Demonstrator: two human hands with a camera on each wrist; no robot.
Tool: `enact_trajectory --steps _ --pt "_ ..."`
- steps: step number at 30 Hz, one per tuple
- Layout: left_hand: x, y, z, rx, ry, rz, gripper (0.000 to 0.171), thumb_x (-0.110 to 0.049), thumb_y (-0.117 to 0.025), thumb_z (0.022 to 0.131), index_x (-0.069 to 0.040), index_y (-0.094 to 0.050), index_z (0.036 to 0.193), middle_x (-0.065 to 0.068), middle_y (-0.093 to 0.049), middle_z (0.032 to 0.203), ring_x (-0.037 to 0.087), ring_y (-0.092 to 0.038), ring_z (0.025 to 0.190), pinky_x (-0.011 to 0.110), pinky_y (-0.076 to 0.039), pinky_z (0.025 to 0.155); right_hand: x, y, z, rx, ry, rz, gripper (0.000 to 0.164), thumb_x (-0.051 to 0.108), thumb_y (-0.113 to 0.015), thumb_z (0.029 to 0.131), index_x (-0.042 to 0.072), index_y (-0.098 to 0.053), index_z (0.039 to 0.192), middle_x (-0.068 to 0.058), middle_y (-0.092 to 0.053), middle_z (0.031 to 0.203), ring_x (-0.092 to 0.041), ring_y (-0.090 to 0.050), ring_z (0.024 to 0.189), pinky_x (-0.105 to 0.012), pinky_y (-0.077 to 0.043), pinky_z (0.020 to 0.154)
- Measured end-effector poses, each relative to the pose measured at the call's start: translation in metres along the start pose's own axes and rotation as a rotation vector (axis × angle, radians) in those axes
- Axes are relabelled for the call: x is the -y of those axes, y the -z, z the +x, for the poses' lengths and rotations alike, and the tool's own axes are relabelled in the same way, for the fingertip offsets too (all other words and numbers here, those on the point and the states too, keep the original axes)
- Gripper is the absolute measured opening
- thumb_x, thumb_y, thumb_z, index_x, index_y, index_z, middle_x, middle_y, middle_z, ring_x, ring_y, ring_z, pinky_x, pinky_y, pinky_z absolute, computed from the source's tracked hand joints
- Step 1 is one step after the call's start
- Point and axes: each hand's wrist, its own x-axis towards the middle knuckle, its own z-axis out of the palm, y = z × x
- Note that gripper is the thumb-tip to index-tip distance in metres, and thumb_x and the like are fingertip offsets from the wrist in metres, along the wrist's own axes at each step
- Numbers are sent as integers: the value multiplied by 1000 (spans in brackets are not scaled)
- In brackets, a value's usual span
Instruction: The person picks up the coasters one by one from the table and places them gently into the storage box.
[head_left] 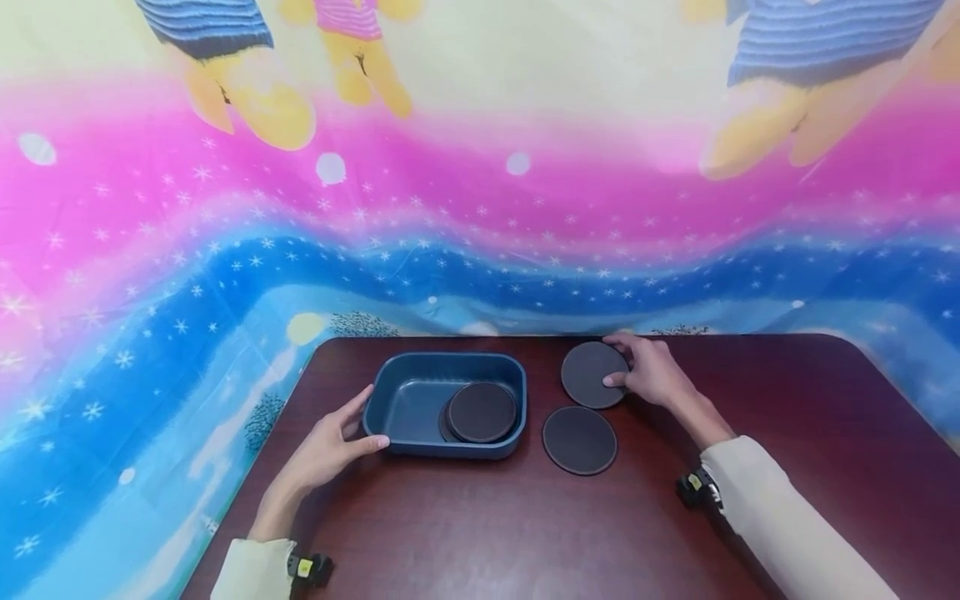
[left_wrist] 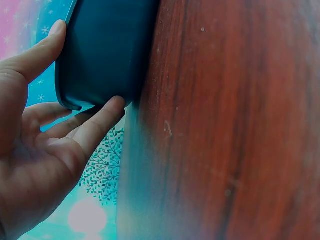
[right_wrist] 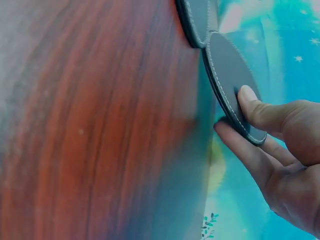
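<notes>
My right hand [head_left: 654,371] pinches a round, dark stitched coaster [head_left: 588,375] at its right edge. The thumb lies on top, while in the right wrist view fingers reach under the coaster [right_wrist: 231,80], which tilts up at the hand's side. Just in front of it lies a second dark coaster [head_left: 580,443]. My left hand [head_left: 326,446] holds the left end of a blue rectangular container [head_left: 405,408], thumb at the front rim and fingers along the side. Inside the container, at the right, dark coasters [head_left: 482,412] overlap in a small stack.
The dark reddish-brown wooden table [head_left: 465,525] has rounded far corners. Right behind its far edge hangs a colourful printed cloth [head_left: 480,225]. Small black devices with yellow labels sit at the left wrist [head_left: 309,569] and the right wrist [head_left: 697,487].
</notes>
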Motion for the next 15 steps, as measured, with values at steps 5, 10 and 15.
enact_trajectory --steps 5,10,15 --pt "0 0 -4 -5 8 12 96 -32 -80 99 -15 -21 174 24 -36 172 48 -47 151 54 -57 109 2 8 -9 19 -20 155 66 0 -82 92 1 -56 153 -32 -70 128 -24 -81 85 -35 -66 66" --pt "1 2 -4 -7 -9 20 97 -35 -80 99 -13 -21 173 25 -36 172 48 -48 150 55 -57 109 3 13 -19 36 -91 308 65 -2 -77 96 2 -53 157 -33 -70 129 -29 -82 95 -39 -68 73" --pt "-1 2 1 7 -19 26 98 -36 -80 99 -13 -20 173 24 -36 173 46 -49 150 54 -57 108 -1 16 -31 36 -145 414 66 -1 -73 99 2 -48 160 -35 -67 135 -32 -82 102 -40 -68 78"
